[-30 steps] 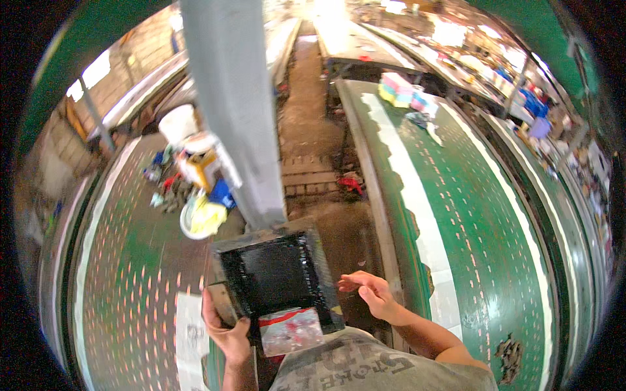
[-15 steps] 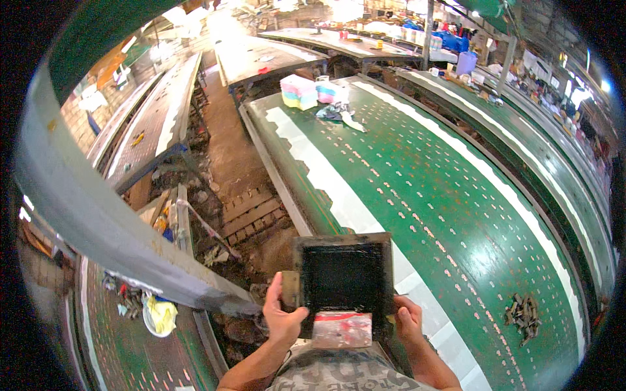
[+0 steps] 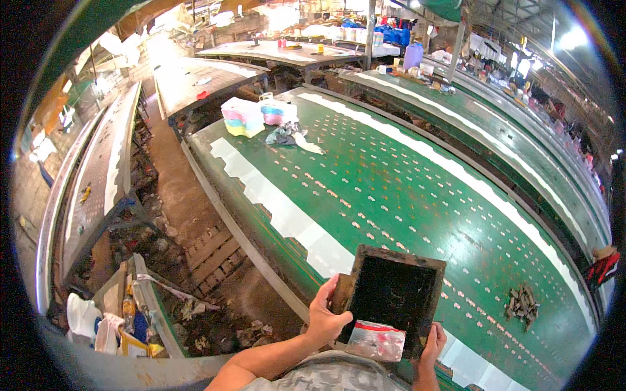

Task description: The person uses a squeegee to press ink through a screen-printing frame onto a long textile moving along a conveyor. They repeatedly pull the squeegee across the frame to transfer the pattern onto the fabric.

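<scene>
Between both hands I hold a small screen-printing frame (image 3: 399, 287), dark and stained, with a black mesh panel in a worn rim. It is tilted over the near edge of the green table (image 3: 391, 215). My left hand (image 3: 326, 316) is closed on a block at the frame's left side, thumb on top. The fingers of my right hand (image 3: 432, 345) grip the lower right edge. A pale, flat plate with red smears (image 3: 376, 341) lies across the frame's lower end, close to my shirt; how it is held there cannot be seen.
Rows of small printed marks cover the green table, with white strips (image 3: 287, 221) along its sides. A heap of small dark pieces (image 3: 521, 307) lies at right. Pastel containers (image 3: 242, 117) and crumpled cloth (image 3: 287, 135) sit at the far end. A wooden pallet (image 3: 214, 258) lies in the aisle.
My view has turned, so the table appears shifted left. The frame and both hands have moved right in the picture, and the frame now leans clockwise.
</scene>
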### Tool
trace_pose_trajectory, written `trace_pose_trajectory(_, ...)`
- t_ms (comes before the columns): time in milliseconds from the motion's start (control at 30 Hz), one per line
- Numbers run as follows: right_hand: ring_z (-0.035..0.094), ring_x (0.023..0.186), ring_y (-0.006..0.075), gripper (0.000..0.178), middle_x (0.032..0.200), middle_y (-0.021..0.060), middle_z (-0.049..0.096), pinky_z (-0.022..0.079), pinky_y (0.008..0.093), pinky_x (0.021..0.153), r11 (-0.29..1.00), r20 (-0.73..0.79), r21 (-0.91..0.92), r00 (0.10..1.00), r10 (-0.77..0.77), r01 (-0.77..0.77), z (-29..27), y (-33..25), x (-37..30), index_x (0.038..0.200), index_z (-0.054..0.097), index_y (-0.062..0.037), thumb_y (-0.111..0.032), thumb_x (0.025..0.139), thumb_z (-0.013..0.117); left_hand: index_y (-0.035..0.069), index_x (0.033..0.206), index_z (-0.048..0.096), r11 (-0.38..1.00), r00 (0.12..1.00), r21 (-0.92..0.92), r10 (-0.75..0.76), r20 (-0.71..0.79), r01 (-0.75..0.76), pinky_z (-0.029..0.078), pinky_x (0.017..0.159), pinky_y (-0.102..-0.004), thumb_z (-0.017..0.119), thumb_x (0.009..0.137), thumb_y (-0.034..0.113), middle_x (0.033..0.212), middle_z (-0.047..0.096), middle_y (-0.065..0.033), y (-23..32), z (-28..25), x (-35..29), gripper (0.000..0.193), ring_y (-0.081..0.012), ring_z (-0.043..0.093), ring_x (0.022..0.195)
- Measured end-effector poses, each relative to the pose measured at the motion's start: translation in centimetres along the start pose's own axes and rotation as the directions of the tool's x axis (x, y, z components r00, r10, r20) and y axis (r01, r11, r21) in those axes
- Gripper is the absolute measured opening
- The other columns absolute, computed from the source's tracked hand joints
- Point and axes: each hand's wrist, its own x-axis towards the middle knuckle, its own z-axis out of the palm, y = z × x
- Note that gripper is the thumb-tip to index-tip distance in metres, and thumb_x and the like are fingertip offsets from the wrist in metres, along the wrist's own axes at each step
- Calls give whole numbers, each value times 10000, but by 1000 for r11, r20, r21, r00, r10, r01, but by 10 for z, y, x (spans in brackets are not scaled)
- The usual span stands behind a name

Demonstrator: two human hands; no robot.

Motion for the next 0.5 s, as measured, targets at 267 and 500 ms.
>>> trace_pose_trajectory(267, 591, 807, 78, 316, 907, 3, 673, 498, 282, 738, 993, -309, 114, 951, 28, 8, 77, -1, 1, 1021, 699, 1, -190, 1211, 534, -13, 1706, 474, 1000, 990, -14, 11, 141, -9, 418, 1302, -381, 816, 775, -20, 1648, 595, -166, -20, -28, 70, 992, -242, 577, 1513)
trace_pose_trajectory(500, 667, 1314, 516, 469, 1405, 316, 738, 486, 582, 1179, 622, -26, -747, 923, -384, 237, 37, 51, -20, 1496, 683, 83, -175, 1106, 648, 15, 1719, 462, 999, 972, 51, -9, 236, -3, 414, 1301, -387, 806, 791, -27, 1619, 600, -152, -19, -31, 86, 991, -247, 570, 1509)
